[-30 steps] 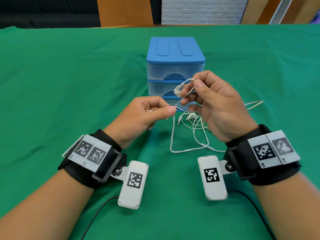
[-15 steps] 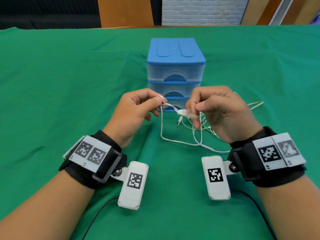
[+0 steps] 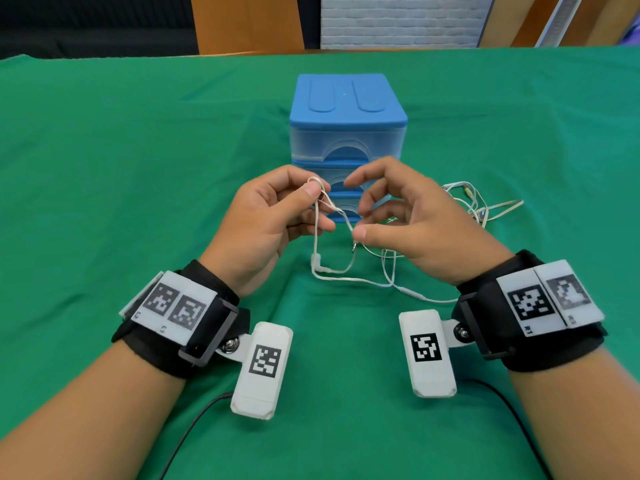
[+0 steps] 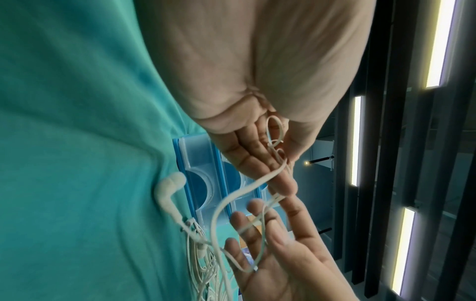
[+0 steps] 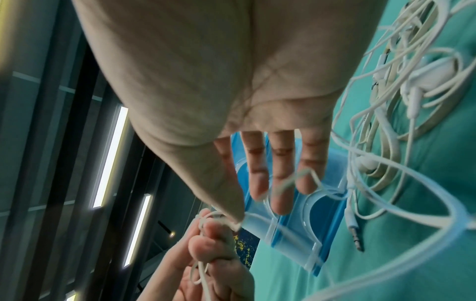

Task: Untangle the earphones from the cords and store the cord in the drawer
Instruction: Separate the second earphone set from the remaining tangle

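My left hand (image 3: 311, 190) pinches a small loop of the thin white earphone wire (image 3: 316, 230) between thumb and forefinger, just in front of the blue drawer unit (image 3: 346, 109). From the pinch the wire hangs down to an earbud (image 3: 316, 261) lying on the green cloth. My right hand (image 3: 360, 218) hovers beside it with fingers spread and fairly straight, and the wire runs past its thumb. In the left wrist view the loop (image 4: 274, 130) sits at my fingertips and the earbud (image 4: 168, 189) rests on the cloth. The audio jack (image 5: 356, 238) lies loose on the cloth.
A tangle of white cords (image 3: 467, 202) lies on the green tablecloth (image 3: 138, 202) to the right of the drawer unit, behind my right hand. All three translucent drawers are closed. Black cables trail from both wrist cameras near the table's front edge.
My right hand has let go of the earbud and spread its fingers. The earbud has dropped to the cloth. My left hand keeps its pinch on the wire loop.
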A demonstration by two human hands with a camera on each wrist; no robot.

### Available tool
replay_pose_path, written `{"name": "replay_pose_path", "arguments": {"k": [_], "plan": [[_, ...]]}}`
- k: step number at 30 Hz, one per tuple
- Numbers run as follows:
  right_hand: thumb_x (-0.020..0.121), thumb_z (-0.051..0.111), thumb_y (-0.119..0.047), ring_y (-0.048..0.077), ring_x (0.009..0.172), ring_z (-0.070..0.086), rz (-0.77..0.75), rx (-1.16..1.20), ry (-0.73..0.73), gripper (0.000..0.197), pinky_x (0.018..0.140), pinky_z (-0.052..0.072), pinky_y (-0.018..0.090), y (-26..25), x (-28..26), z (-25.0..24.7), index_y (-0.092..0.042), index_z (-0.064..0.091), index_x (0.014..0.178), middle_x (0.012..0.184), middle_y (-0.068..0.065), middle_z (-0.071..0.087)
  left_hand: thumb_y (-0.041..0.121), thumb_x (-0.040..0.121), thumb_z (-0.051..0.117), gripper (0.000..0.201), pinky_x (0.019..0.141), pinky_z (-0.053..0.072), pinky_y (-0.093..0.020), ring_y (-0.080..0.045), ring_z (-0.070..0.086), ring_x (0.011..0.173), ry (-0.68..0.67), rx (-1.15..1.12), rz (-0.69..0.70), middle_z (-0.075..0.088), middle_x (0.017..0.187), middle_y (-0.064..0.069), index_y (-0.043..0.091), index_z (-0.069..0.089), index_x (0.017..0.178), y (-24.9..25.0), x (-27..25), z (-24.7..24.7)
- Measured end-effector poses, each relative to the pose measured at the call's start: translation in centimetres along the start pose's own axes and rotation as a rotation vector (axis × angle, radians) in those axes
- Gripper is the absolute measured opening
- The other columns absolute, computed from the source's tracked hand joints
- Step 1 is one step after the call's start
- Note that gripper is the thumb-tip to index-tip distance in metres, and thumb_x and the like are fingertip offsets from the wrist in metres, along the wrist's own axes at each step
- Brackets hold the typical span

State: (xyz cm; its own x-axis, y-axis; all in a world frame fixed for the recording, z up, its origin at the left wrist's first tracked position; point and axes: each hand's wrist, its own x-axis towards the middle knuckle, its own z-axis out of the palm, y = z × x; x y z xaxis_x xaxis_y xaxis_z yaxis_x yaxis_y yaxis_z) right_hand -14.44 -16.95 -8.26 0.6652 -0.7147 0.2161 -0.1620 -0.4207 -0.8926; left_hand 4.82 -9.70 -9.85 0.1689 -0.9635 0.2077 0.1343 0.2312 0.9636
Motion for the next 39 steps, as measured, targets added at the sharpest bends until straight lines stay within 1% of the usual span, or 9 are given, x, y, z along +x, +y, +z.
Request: {"name": "replay_pose_path", "arguments": {"k": [2,5,13,17,22,26,28,32,39], "plan": [[0.082,0.072,-0.004,0.017,0.088,0.067,0.012,-0.036,-0.051,0.032,0.091,0.055,0.043,0.1,0.1,0.2,-0.015,0.067,0.112,0.105,0.008,0.068,0.012,0.098,0.055,0.008,0.069,0.051,-0.024,-0.013,0.068,0.064,-0.018,-0.027,0.011,0.069,0.079,-0.003,0.008,0.062,0.096,0.1,-0.1,0.1],[0.085,0.070,-0.003,0.028,0.089,0.070,0.070,-0.054,-0.136,0.024,0.092,0.053,0.046,0.4,0.1,0.4,-0.009,0.070,0.108,0.096,0.018,0.073,0.013,0.099,0.052,0.010,0.068,0.051,-0.023,-0.012,0.069,0.065,-0.025,-0.057,0.024,0.069,0.079,-0.003,0.010,0.060,0.094,0.3,-0.1,0.1],[0.099,0.056,-0.007,0.022,0.046,0.051,0.071,0.004,0.017,0.015,0.051,0.046,0.030,-0.1,0.1,0.0,-0.005,0.071,0.100,0.052,0.012,0.057,0.012,0.102,0.052,0.011,0.061,0.048,-0.022,-0.014,0.056,0.056,0.041,0.020,0.027,0.063,0.074,-0.001,0.010,0.059,0.094,0.0,0.1,-0.2],[0.098,0.059,-0.013,0.016,0.031,0.035,0.127,0.043,-0.023,0.014,0.036,0.029,0.019,-0.5,-0.1,-0.1,-0.014,0.072,0.105,0.051,0.016,0.059,0.012,0.101,0.054,0.008,0.059,0.047,-0.021,-0.015,0.054,0.054,0.039,0.030,0.026,0.061,0.072,-0.004,0.009,0.059,0.094,-0.1,0.2,-0.2],[0.095,0.065,-0.011,0.020,0.032,0.042,0.162,0.010,-0.179,0.008,0.036,0.036,0.020,-0.1,-0.4,0.5,-0.004,0.066,0.091,0.063,0.015,0.069,0.013,0.095,0.059,0.005,0.057,0.046,-0.022,-0.016,0.055,0.054,0.004,0.024,0.030,0.061,0.071,-0.008,0.011,0.059,0.091,-0.1,0.0,0.0],[0.094,0.065,-0.001,0.023,0.048,0.062,0.102,0.111,0.021,0.008,0.042,0.052,0.030,0.1,-0.1,0.4,0.001,0.061,0.087,0.078,0.021,0.072,0.010,0.097,0.060,0.013,0.049,0.035,-0.022,-0.016,0.042,0.048,0.028,0.112,0.029,0.059,0.067,-0.006,0.014,0.062,0.085,-0.2,0.2,-0.3],[0.091,0.066,0.003,0.031,0.064,0.072,0.020,0.151,0.129,0.004,0.058,0.060,0.039,0.2,0.1,0.1,0.003,0.063,0.089,0.084,0.019,0.074,0.009,0.098,0.060,0.014,0.045,0.031,-0.021,-0.013,0.035,0.042,0.044,0.145,0.005,0.058,0.066,-0.008,0.013,0.061,0.084,-0.3,0.2,-0.5],[0.085,0.066,0.003,0.027,0.087,0.074,-0.178,0.194,0.241,0.015,0.080,0.057,0.029,-0.1,0.2,-0.4,-0.001,0.071,0.099,0.103,0.013,0.076,0.009,0.096,0.061,0.011,0.044,0.029,-0.020,-0.012,0.033,0.041,0.063,0.184,-0.063,0.056,0.064,-0.008,0.010,0.061,0.085,-0.6,0.3,-0.8],[0.083,0.063,0.007,0.029,0.089,0.070,-0.305,0.351,0.162,0.017,0.089,0.051,0.045,-0.7,0.0,-0.1,-0.005,0.067,0.094,0.086,0.011,0.074,0.013,0.097,0.062,0.010,0.042,0.021,-0.021,-0.011,0.025,0.037,0.074,0.190,-0.171,0.044,0.050,-0.002,0.010,0.060,0.087,-1.1,0.4,-0.9]]}}
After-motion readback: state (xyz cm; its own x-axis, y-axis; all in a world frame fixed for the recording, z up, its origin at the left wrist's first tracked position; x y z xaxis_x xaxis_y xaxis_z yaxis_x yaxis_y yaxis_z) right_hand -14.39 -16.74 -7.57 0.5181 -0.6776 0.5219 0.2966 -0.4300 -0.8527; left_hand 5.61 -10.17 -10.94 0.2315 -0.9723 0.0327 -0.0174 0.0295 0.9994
